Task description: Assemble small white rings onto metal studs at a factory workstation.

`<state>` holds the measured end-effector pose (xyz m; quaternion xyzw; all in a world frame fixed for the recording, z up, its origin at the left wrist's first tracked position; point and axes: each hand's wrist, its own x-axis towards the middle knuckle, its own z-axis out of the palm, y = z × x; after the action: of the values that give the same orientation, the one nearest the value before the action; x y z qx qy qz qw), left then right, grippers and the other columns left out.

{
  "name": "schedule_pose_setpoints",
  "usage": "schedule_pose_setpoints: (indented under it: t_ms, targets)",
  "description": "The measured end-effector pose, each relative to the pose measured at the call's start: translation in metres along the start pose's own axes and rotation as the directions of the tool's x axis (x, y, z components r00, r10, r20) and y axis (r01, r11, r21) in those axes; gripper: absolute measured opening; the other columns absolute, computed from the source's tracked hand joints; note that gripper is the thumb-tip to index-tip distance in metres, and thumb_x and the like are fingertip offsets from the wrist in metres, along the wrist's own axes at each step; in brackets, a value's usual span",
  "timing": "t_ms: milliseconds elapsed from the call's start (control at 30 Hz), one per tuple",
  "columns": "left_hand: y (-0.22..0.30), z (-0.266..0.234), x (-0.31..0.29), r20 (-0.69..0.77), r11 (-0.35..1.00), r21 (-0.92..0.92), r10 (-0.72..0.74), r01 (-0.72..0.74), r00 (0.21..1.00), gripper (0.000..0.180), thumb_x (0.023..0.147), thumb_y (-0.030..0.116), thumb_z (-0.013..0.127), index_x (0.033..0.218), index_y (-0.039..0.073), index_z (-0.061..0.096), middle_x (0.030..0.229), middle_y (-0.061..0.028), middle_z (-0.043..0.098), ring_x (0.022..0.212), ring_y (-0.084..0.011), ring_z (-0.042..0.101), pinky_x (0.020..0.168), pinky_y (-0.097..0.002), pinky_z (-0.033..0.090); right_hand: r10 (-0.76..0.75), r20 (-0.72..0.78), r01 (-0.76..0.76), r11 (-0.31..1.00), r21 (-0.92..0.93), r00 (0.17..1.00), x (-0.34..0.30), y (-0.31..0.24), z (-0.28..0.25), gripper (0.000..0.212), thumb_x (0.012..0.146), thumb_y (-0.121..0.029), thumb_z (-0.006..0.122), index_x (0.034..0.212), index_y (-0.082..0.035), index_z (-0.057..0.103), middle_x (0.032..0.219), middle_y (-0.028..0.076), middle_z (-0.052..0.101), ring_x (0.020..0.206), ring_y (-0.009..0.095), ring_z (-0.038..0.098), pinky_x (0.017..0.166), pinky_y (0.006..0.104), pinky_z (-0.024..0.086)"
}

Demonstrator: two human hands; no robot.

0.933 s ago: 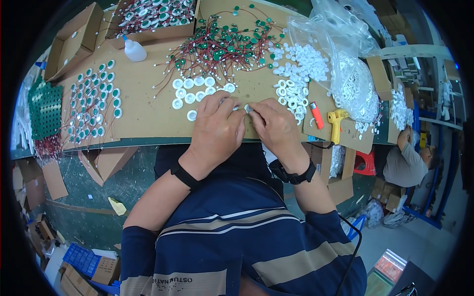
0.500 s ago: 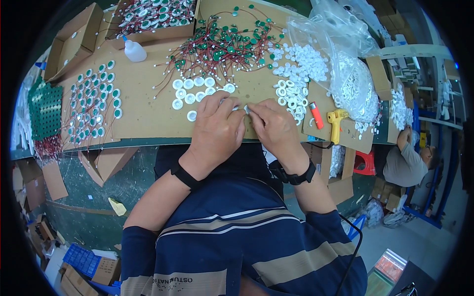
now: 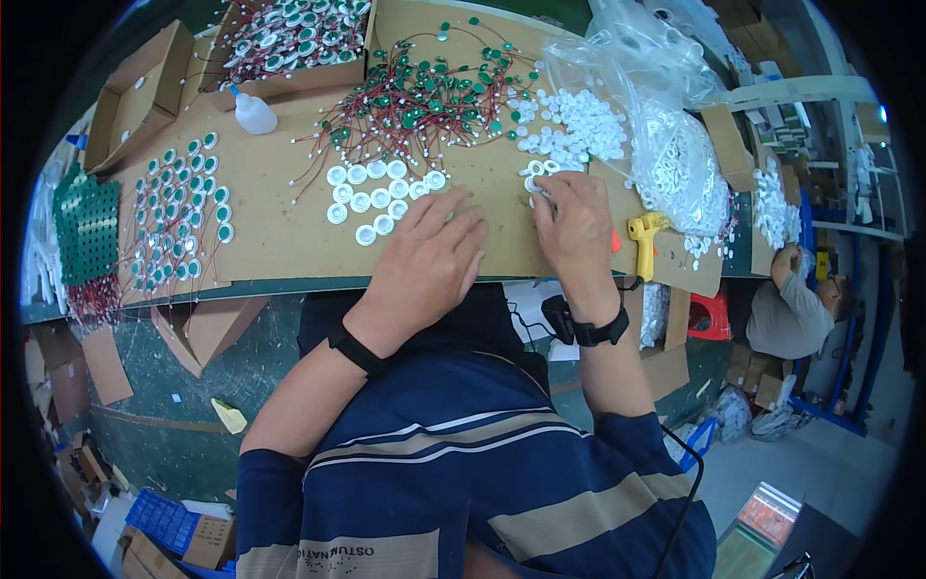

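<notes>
The person sits at a long table covered with brown cardboard (image 3: 289, 232), and both hands are down on it. The left hand (image 3: 429, 256) lies flat and open on the cardboard with its fingers spread a little, holding nothing, just beside a small bunch of white round caps (image 3: 381, 193) set out in rows. The right hand (image 3: 576, 227) has reached up to the edge of a big heap of loose white caps (image 3: 574, 125), and its fingertips (image 3: 538, 193) are curled together around one or two of them; I think it is pinching a cap, but the fingers hide most of it, so I cannot be sure. So the step in hand looks like picking a fresh cap from the heap. The next move would need a gentle pinch, because the caps are tiny and sit close together, and then a short carry over to the rows by the left hand. Behind the hands lies a tangle of red wires with green discs (image 3: 424, 96). To the far left are neat lines of green-and-white finished pieces (image 3: 183, 217), and a small white glue bottle (image 3: 255, 114) stands near them. A yellow tool (image 3: 644, 236) rests to the right of the right hand.
</notes>
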<state>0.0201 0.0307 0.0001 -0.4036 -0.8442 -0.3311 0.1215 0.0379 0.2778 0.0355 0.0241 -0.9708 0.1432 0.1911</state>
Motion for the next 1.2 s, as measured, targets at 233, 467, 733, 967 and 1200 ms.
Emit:
schedule_pose_setpoints:
  t_ms: [233, 467, 733, 967, 1200]
  targets:
    - [0.003, -0.002, 0.000, -0.059, 0.989, 0.068, -0.125, 0.129, 0.990, 0.042, 0.091, 0.008, 0.089, 0.132, 0.001, 0.083, 0.144, -0.0130, 0.077, 0.151, -0.0414, 0.063, 0.128, -0.0575, 0.050, 0.044, 0.026, -0.043, 0.998, -0.043, 0.999, 0.001, 0.008, 0.010, 0.029, 0.095, -0.009, 0.092, 0.124, -0.006, 0.089, 0.121, 0.013, 0.082, 0.118, 0.038, 0.072, 0.101, 0.0487, 0.062]
    - [0.003, -0.001, 0.000, -0.074, 0.992, 0.060, -0.104, 0.108, 0.992, 0.043, 0.090, 0.007, 0.089, 0.133, 0.001, 0.083, 0.145, -0.0133, 0.077, 0.152, -0.0417, 0.062, 0.127, -0.0577, 0.051, 0.081, 0.035, -0.079, 0.996, -0.043, 0.996, 0.009, 0.009, 0.008, 0.024, 0.093, -0.011, 0.093, 0.116, -0.007, 0.087, 0.117, 0.013, 0.082, 0.117, 0.038, 0.074, 0.101, 0.0502, 0.062]
    - [0.002, 0.001, -0.001, -0.068, 0.993, 0.048, -0.101, 0.105, 0.993, 0.043, 0.091, 0.006, 0.089, 0.133, 0.002, 0.083, 0.146, -0.0134, 0.076, 0.153, -0.0418, 0.062, 0.127, -0.0577, 0.051, -0.072, 0.061, 0.064, 0.990, 0.126, 0.995, -0.014, -0.017, 0.020, 0.017, 0.094, -0.006, 0.090, 0.110, -0.007, 0.084, 0.112, 0.012, 0.082, 0.108, 0.037, 0.077, 0.096, 0.0484, 0.064]
    - [0.000, 0.001, -0.001, -0.045, 0.996, 0.046, -0.077, 0.079, 0.996, 0.042, 0.096, 0.011, 0.086, 0.136, 0.000, 0.082, 0.147, -0.0162, 0.074, 0.154, -0.0415, 0.059, 0.130, -0.0564, 0.048, -0.152, 0.048, 0.137, 0.962, 0.235, 0.987, -0.013, -0.018, 0.018, 0.017, 0.095, -0.003, 0.088, 0.112, -0.006, 0.086, 0.111, 0.011, 0.081, 0.105, 0.036, 0.078, 0.092, 0.0466, 0.065]
    - [0.007, -0.004, 0.005, 0.026, 0.999, 0.029, 0.016, -0.017, 1.000, 0.045, 0.100, 0.018, 0.085, 0.142, 0.003, 0.081, 0.151, -0.0138, 0.074, 0.158, -0.0388, 0.058, 0.135, -0.0555, 0.045, -0.077, -0.046, 0.079, 0.996, 0.042, 0.996, 0.021, 0.001, 0.013, 0.016, 0.097, -0.003, 0.088, 0.113, -0.006, 0.089, 0.113, 0.010, 0.082, 0.113, 0.037, 0.075, 0.097, 0.0468, 0.063]
